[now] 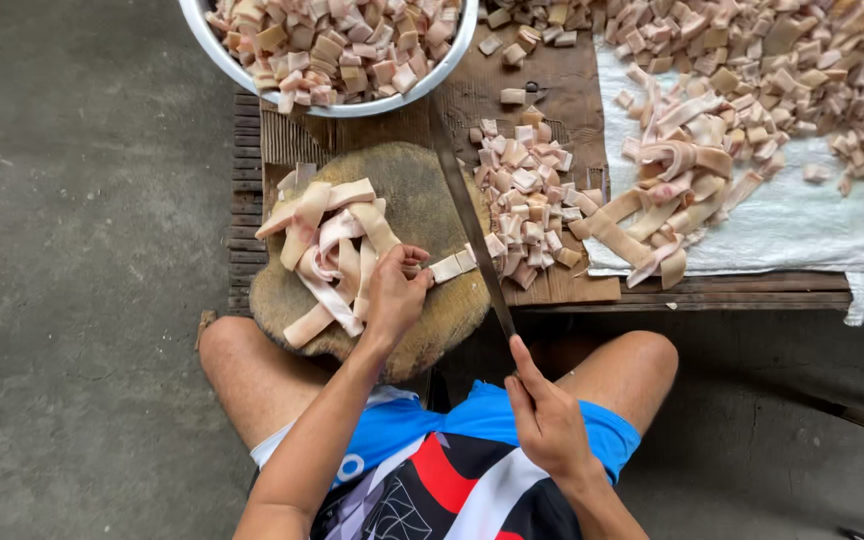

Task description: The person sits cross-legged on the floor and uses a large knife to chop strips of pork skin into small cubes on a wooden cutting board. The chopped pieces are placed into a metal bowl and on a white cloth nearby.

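Most pale pork-skin cubes (527,210) already cut, far steel bowl (457,50) full; my left hand (392,295) pins a strip (450,265), right hand (547,420) closed round the long knife (467,215), uncut strips (327,250) left on the round wooden block (432,190).

No packages, labels, signs or screens are seen. The nearest thing to packaging is a white woven sack (802,215), laid flat as a sheet over the right part of the bench (752,290), with a frayed edge hanging off the right end. No print can be made out on it.
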